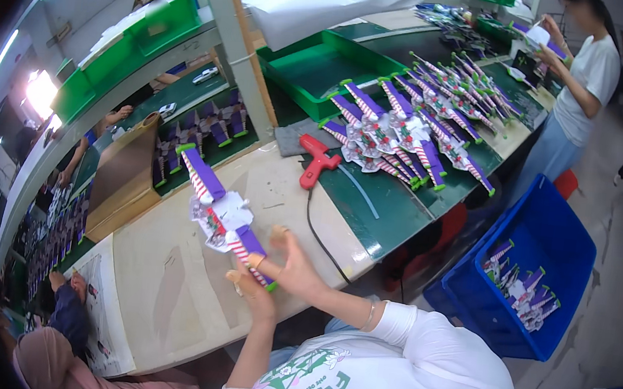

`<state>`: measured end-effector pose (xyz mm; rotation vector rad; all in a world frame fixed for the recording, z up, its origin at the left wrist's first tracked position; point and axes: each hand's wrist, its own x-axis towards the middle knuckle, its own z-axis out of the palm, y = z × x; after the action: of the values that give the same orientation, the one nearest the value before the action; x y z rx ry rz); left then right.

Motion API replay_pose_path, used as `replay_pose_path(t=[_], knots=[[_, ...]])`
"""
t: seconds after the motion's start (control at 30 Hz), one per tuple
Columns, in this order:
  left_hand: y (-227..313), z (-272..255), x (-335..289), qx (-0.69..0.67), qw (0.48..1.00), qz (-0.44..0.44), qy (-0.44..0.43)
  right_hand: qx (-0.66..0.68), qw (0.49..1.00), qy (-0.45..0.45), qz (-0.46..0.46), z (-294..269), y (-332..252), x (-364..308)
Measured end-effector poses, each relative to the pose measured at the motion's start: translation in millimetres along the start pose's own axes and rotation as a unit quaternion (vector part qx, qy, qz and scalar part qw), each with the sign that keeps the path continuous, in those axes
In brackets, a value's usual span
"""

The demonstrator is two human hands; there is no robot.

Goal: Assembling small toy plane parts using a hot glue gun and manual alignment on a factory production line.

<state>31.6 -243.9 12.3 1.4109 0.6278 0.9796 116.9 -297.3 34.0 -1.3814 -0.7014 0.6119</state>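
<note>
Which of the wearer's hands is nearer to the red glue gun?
Right. The right hand is below the red glue gun in the picture, apart from it; the left hand is farther off, lower and more to the left.

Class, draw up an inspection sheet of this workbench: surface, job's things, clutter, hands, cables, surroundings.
Surface: beige board, stained, on a green tabletop.
Job's things: purple figure with striped limbs, on the board; red glue gun near a pile of similar figures.
Clutter: green tray beside the pile; white sheeting beyond.
Hands: left hand and right hand at the figure's near end; grip unclear.
Cables: black cord trails from the glue gun toward the near edge.
Surroundings: blue bin holding more figures; standing co-worker in white top.
</note>
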Motion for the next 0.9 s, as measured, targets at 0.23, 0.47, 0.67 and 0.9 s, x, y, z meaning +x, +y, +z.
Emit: replay_pose_path(t=[0.23,0.47,0.67,0.9], knots=[[31,81,9,0.163,0.96,0.185,-0.135,-0.043,0.971,0.205,-0.114,-60,-40,26],[16,37,39,0.132,0.978,0.151,-0.058,-0.352,0.862,0.341,-0.13,-250,-63,87],[3,-5,57,0.169,0.984,0.05,-0.006,-0.51,0.808,0.292,-0.039,-376,-56,149],[-13,-15,59,0.156,0.987,0.012,0.035,-0.602,0.729,0.32,-0.057,-379,-61,160]])
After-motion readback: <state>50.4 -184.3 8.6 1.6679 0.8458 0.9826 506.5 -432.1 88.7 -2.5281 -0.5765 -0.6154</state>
